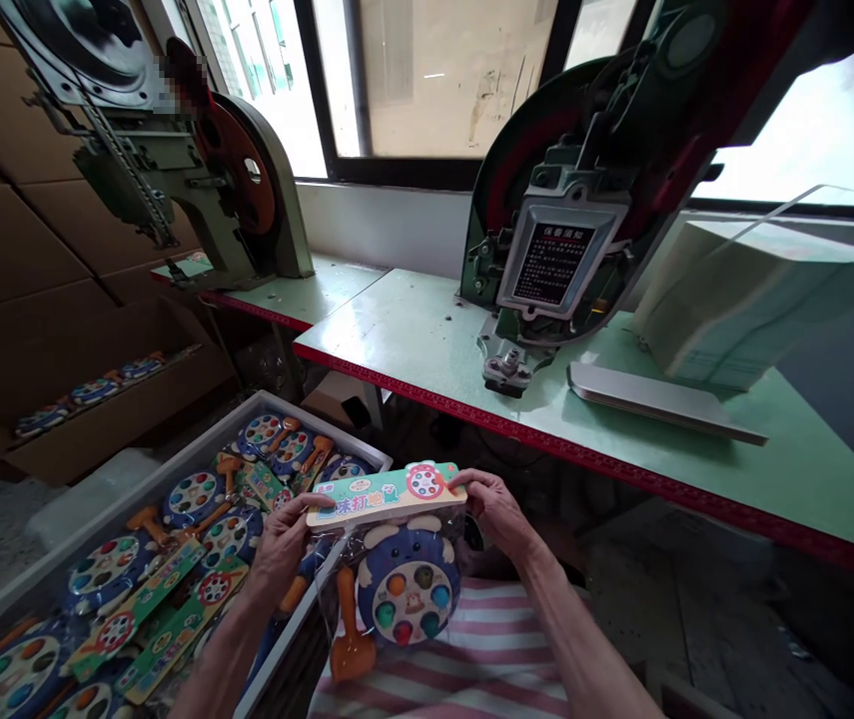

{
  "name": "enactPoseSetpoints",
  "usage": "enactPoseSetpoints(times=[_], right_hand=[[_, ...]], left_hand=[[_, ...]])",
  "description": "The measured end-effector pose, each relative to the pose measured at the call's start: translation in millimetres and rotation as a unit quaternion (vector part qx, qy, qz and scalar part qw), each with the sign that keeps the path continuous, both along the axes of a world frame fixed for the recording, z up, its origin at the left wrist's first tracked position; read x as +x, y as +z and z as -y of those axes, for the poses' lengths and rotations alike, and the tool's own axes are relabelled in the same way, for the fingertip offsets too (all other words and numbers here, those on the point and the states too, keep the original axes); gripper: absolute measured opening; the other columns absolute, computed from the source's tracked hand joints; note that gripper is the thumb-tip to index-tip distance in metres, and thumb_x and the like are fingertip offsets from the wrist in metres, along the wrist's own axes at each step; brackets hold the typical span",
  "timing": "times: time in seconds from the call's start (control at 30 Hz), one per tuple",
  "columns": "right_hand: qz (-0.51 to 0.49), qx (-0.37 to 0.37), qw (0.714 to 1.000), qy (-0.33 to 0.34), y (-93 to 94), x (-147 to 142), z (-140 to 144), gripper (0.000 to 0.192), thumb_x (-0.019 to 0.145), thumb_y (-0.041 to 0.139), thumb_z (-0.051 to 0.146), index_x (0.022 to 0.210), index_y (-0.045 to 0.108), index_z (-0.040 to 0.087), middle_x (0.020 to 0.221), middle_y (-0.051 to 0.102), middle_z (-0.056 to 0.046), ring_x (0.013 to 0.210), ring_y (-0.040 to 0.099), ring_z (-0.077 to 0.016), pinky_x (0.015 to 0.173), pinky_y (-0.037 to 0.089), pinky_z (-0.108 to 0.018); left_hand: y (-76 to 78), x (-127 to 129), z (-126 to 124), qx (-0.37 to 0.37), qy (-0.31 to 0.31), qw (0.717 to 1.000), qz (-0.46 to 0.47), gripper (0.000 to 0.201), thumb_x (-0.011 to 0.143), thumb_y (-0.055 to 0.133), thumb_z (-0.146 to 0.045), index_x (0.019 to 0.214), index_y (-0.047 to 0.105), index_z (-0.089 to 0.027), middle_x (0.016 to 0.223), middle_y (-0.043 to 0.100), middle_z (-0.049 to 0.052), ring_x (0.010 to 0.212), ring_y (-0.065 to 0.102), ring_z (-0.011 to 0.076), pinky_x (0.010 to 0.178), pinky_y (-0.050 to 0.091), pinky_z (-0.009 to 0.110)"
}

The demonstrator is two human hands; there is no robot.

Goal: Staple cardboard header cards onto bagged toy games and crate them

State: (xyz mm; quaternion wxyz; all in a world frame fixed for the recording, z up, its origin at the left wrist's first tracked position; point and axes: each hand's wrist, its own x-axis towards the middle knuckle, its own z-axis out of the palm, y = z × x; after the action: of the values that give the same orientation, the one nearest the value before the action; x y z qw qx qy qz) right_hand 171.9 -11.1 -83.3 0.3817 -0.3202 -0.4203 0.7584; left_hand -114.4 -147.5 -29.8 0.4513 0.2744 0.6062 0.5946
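Note:
Between my two hands a printed header card (389,496) is stretched level, just below the table's front edge. My left hand (286,539) pinches its left end, and my right hand (497,507) pinches its right end. Beneath the card hangs a clear plastic bag (356,559). Inside it show a round blue toy (410,584) with coloured spots and an orange toy hammer (353,629). The bag hangs in front of a pink-and-white striped cloth (501,639) over my lap.
A grey crate (258,404) at left holds several bagged toys and header cards. A green stapling machine (538,250) stands on the red-edged table (412,315), beside stacked flat cards (658,399) and a wrapped block (733,300). Another machine (247,190) and a carton (119,399) are farther left.

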Motion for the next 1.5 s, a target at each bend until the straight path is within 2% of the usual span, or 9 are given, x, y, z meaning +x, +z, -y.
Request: enactPoseSetpoints(times=[0.17,0.3,0.4,0.57,0.83,0.97,1.2,1.37,1.5], right_hand=[[0.066,0.08,0.995,0.005,4.1,5,-1,0.027,0.078,0.077,0.039,0.095,0.082,0.02,0.091,0.078,-0.005,0.081,0.069,-0.019,0.073,0.055,-0.029],[0.128,0.138,0.981,-0.047,2.7,2,3,0.028,0.077,0.078,0.04,0.097,0.082,0.02,0.089,0.079,-0.005,0.077,0.069,-0.0201,0.072,0.055,-0.031],[0.152,0.166,0.97,-0.088,-1.2,-1,6,0.026,0.079,0.077,0.04,0.095,0.082,0.021,0.091,0.08,-0.006,0.078,0.07,-0.0213,0.072,0.056,-0.032],[0.158,0.161,0.965,-0.133,-7.0,-3,10,0.026,0.078,0.078,0.042,0.095,0.082,0.022,0.091,0.08,-0.007,0.077,0.07,-0.0223,0.072,0.057,-0.034],[0.123,0.134,0.967,-0.178,0.3,5,18,0.026,0.073,0.083,0.039,0.092,0.08,0.022,0.087,0.079,-0.005,0.071,0.069,-0.0198,0.066,0.057,-0.032],[0.09,0.112,0.967,-0.212,10.3,25,23,0.03,0.07,0.088,0.04,0.091,0.076,0.022,0.085,0.078,-0.004,0.066,0.068,-0.0185,0.063,0.057,-0.031],[0.083,0.141,0.922,-0.352,57.9,92,5,0.037,0.063,0.094,0.042,0.083,0.07,0.023,0.079,0.074,-0.001,0.068,0.068,-0.0197,0.06,0.058,-0.031],[0.043,0.125,0.908,-0.397,94.6,142,-46,0.048,0.049,0.1,0.038,0.082,0.069,0.022,0.075,0.074,0.0,0.062,0.067,-0.0179,0.058,0.058,-0.031],[0.043,0.126,0.897,-0.422,110.0,168,-93,0.052,0.042,0.102,0.038,0.077,0.069,0.02,0.067,0.072,-0.001,0.058,0.066,-0.0169,0.054,0.056,-0.028]], left_hand=[[-3.3,-5,-1,-0.028,0.015,0.999,0.003,0.024,0.063,0.084,-0.038,0.077,0.083,-0.018,0.082,0.074,0.005,0.057,0.06,0.0135,0.045,0.042,0.019],[-3.8,-8,2,-0.012,-0.019,1.0,0.008,0.033,0.07,0.076,-0.039,0.091,0.085,-0.016,0.093,0.077,0.009,0.069,0.065,0.0182,0.054,0.049,0.022],[-0.7,-5,3,-0.006,-0.042,0.997,-0.07,0.037,0.074,0.078,-0.04,0.103,0.084,-0.019,0.097,0.077,0.008,0.081,0.067,0.022,0.063,0.053,0.024],[2.1,2,1,0.005,-0.031,0.99,-0.135,0.039,0.071,0.083,-0.041,0.105,0.083,-0.02,0.085,0.076,0.005,0.082,0.068,0.0232,0.068,0.053,0.026],[0.3,8,-3,0.03,-0.054,0.994,-0.089,0.045,0.069,0.086,-0.05,0.101,0.08,-0.019,0.075,0.074,0.003,0.077,0.073,0.0247,0.077,0.063,0.035],[0.6,17,-15,0.042,-0.058,0.994,-0.081,0.047,0.066,0.089,-0.052,0.098,0.077,-0.021,0.076,0.077,0.004,0.07,0.075,0.027,0.07,0.064,0.038],[27.8,71,-90,0.124,-0.116,0.98,-0.102,0.035,0.07,0.086,-0.047,0.089,0.074,-0.021,0.063,0.073,0.001,0.055,0.068,0.0192,0.055,0.053,0.026],[64.1,120,-176,0.172,-0.174,0.967,-0.075,0.034,0.072,0.083,-0.044,0.09,0.066,-0.021,0.059,0.07,-0.001,0.048,0.063,0.0154,0.049,0.047,0.023],[78.8,149,-244,0.188,-0.206,0.959,-0.058,0.032,0.074,0.078,-0.041,0.087,0.055,-0.022,0.052,0.065,-0.004,0.042,0.059,0.0138,0.044,0.043,0.022]])
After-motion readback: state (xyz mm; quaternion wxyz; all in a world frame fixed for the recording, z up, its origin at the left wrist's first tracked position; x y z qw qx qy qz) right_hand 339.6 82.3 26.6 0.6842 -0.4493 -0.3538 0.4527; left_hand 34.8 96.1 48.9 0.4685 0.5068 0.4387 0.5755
